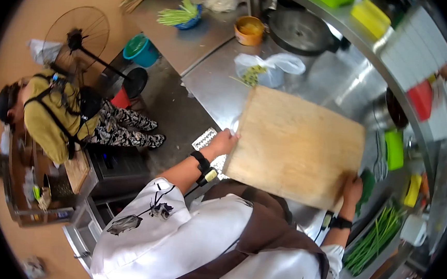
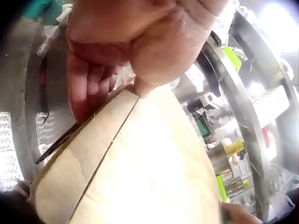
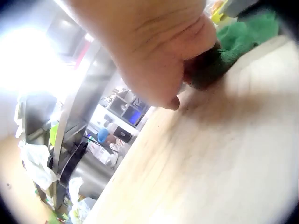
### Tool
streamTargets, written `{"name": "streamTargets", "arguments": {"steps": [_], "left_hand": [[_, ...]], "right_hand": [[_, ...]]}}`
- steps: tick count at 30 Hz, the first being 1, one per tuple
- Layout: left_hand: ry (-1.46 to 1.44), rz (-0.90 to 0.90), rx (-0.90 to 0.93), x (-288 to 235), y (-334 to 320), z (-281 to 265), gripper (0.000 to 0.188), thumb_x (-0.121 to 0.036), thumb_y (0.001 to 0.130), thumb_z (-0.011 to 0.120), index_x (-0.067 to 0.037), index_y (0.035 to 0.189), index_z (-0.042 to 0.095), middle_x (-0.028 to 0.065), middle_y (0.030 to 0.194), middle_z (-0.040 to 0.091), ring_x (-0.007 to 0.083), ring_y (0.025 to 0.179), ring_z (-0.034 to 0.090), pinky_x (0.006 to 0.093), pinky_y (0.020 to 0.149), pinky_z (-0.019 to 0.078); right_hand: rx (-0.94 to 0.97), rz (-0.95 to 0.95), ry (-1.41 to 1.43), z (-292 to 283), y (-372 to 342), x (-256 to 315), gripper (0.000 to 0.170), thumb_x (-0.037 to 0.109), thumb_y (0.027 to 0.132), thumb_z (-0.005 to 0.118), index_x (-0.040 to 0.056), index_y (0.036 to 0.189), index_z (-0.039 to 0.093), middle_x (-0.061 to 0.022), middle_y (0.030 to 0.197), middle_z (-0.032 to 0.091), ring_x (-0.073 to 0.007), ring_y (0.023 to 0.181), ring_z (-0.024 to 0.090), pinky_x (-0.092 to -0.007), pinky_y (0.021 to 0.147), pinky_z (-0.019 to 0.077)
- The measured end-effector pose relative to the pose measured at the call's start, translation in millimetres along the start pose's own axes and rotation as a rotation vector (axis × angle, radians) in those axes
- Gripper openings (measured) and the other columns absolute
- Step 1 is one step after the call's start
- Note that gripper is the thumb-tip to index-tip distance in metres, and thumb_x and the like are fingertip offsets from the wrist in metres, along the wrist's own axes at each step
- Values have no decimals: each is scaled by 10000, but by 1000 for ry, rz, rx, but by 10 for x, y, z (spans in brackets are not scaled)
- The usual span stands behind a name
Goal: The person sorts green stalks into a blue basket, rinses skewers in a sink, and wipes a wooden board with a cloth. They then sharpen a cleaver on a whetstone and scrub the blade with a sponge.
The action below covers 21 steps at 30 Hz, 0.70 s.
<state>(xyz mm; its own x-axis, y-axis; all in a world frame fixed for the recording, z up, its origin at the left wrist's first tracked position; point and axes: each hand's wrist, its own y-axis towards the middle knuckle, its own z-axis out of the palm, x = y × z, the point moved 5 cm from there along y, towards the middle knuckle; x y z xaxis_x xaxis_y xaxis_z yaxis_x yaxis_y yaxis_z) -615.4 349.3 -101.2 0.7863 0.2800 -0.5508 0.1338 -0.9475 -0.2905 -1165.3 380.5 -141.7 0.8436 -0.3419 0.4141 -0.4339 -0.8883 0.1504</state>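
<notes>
A large wooden cutting board (image 1: 295, 147) spans the space between both hands, in front of the body. My left hand (image 1: 224, 141) grips its left edge; in the left wrist view the thumb lies on the top face and the fingers bend down over the side. A dark crack runs along the thick edge of the board (image 2: 154, 168) there. At the opposite edge my right hand (image 1: 353, 190) holds a green cloth (image 3: 243, 44) along with the board, its thumb against the wood in the right wrist view. Part of the cloth is hidden under the fingers.
Beyond the board are a plastic bag of chopped greens (image 1: 270, 70), an orange tub (image 1: 249, 31) and a black pan (image 1: 301, 31). Long green stalks (image 1: 374, 243) lie in a tray at right. A metal shelf (image 1: 379, 59) curves overhead. Another person (image 1: 59, 110) stands left, near a fan (image 1: 75, 38).
</notes>
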Motion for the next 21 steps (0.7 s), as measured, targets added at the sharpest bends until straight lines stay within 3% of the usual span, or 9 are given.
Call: {"name": "streamTargets", "arguments": {"steps": [6,13,14,15,16,17,18,20,21], "left_hand": [[57,39,103,-204,-65,-64,483,-413,893,529,69,922,563,250,856,628,366,783,615,419,720,474],[291,199,301,-624,37,-385,443,-367,870,487,48,840,641,260,815,633,408,790,621,460,723,483],[355,272,329,-664,118,-433,429,-358,858,491,40,818,647,259,796,631,405,783,622,463,710,482],[312,192,290,-604,233,-458,420,-351,848,492,35,800,651,257,785,629,404,777,623,464,696,479],[282,152,277,-547,363,-452,411,-343,838,493,30,783,655,256,774,627,402,771,624,465,683,477],[304,246,374,-525,523,-456,400,-358,854,490,4,844,660,241,835,639,413,837,613,472,708,478],[256,153,378,-548,625,-544,428,-375,850,495,16,791,659,266,782,621,436,779,604,477,665,468],[245,290,375,-501,1249,-785,473,-372,846,548,60,672,632,233,589,599,342,597,639,432,593,480],[229,330,352,-434,1565,-895,509,-370,860,564,86,634,599,186,529,590,272,527,634,396,542,486]], "right_hand": [[190,119,-167,-259,-271,13,506,461,871,506,-37,893,591,-266,864,629,-428,806,612,-494,714,480],[211,202,-312,-440,-396,431,464,421,867,499,-27,865,619,-279,879,641,-425,831,629,-503,720,501],[229,55,-393,-389,-352,560,383,387,862,509,29,855,643,-217,825,651,-383,770,638,-480,659,507],[245,-55,-479,-307,-334,563,307,353,857,519,85,844,667,-154,770,662,-341,708,647,-457,598,513],[79,-338,-519,-145,-377,489,202,286,832,534,145,814,677,-99,686,634,-296,619,623,-427,518,486],[45,-306,-572,-179,-408,650,178,257,826,551,113,772,642,-113,666,621,-301,570,608,-423,468,467],[41,-141,-474,-316,-414,845,205,277,807,572,101,728,641,-114,666,622,-301,567,597,-443,477,448],[-42,38,-347,-133,-175,1195,255,269,788,579,73,632,627,-146,667,621,-355,591,580,-482,546,443],[-4,67,-315,-263,-101,1626,239,261,787,586,52,693,655,-178,786,632,-373,721,585,-471,629,458]]}}
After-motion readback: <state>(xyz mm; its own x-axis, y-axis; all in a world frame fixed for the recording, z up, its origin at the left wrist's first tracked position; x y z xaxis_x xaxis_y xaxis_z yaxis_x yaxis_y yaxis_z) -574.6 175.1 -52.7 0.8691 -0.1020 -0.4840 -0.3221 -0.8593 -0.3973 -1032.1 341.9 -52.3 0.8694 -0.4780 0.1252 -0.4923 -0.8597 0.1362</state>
